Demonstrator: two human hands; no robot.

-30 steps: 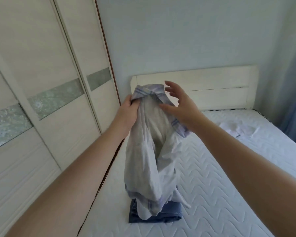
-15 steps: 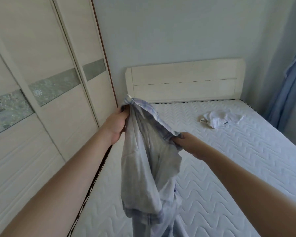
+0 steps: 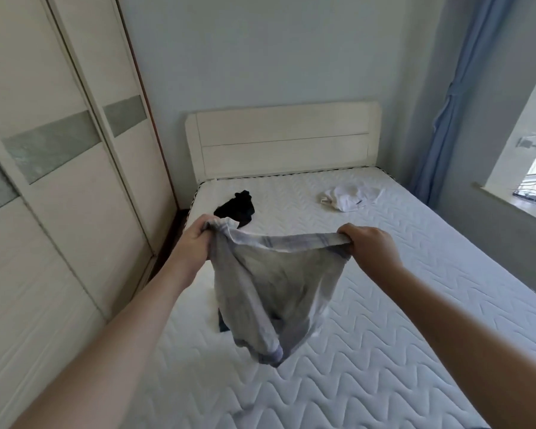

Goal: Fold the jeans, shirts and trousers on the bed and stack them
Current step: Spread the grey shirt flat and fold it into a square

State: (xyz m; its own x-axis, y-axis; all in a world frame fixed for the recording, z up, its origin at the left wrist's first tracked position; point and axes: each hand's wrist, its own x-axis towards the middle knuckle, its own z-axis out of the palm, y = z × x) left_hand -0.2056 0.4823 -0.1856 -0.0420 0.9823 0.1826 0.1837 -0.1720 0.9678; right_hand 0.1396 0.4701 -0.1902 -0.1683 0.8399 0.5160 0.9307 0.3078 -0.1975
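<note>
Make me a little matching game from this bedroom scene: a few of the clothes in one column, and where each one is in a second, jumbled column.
Things:
1. pale checked shirt
2. black garment
3. white garment
4. blue folded piece

Places:
A. crumpled on the mattress near the headboard, window side
B. on the mattress, mostly hidden behind the hanging cloth
C. held up in the air between left hand and right hand
D. crumpled on the mattress near the headboard, wardrobe side

Pairs: 1-C, 2-D, 3-A, 4-B

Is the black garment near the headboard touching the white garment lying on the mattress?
Apart. The head view shows the black garment on the left side of the mattress and the white garment to the right, with bare quilted surface plainly between them.
</note>
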